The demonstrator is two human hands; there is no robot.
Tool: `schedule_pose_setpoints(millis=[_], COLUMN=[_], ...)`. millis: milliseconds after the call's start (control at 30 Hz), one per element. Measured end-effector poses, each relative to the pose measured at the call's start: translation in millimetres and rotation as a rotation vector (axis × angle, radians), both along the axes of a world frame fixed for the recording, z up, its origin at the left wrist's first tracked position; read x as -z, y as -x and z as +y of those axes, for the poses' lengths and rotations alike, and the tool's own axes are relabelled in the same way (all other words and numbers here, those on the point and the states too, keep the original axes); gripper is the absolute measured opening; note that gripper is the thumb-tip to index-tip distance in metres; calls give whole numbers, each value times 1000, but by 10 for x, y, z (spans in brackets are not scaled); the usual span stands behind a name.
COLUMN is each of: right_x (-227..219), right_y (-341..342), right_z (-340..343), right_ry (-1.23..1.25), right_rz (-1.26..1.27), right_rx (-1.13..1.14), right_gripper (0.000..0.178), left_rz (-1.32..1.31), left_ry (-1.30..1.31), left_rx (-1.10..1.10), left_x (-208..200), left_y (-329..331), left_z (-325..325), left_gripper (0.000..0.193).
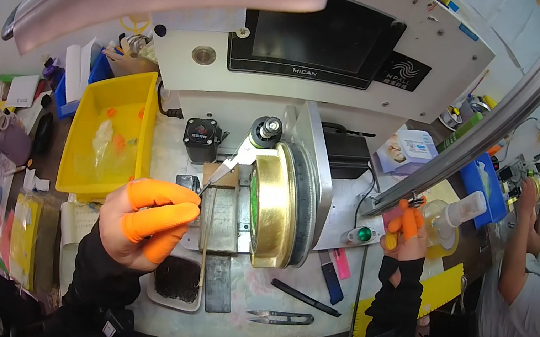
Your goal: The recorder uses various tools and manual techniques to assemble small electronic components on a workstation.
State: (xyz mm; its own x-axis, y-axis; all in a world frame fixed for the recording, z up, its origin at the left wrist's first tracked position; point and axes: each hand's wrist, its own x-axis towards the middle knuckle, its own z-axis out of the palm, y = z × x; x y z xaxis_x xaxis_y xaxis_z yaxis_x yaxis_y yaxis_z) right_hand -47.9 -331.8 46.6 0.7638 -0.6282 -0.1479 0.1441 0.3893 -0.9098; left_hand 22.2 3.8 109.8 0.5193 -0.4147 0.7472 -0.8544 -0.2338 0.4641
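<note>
My left hand (149,221), with orange finger covers, is closed in a pinch just left of the gold wheel (278,206). Its fingertips meet by the thin dark tip of a silver arm (235,161) on the machine; what they grip, if anything, is too small to make out. My right hand (407,237), also in orange covers, has its fingers curled in beside the foot of a slanted metal post (467,135). Left of it sits a green push button (364,234). Whatever the right fingers hold is hidden.
A white machine with a dark screen (307,38) stands behind the wheel. At left is a yellow bin (100,190). Thread snips (281,317), a black pen-like stick (306,298) and a tray of dark material (177,278) lie in front. Another person (531,287) sits at right.
</note>
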Motion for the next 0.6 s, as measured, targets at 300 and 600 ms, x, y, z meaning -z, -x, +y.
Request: schedule_pose_setpoints(millis=[300,600], right_x=[-91,-210], right_y=[129,1204], right_z=[448,772], right_ry=[509,364], right_rz=[16,172], right_rx=[71,-205], right_gripper=[22,28], left_rz=[-43,282], left_ry=[-61,-21], left_rx=[55,634], left_x=[30,168], left_y=[-19,400], left_z=[-61,-387], left_gripper=[29,27])
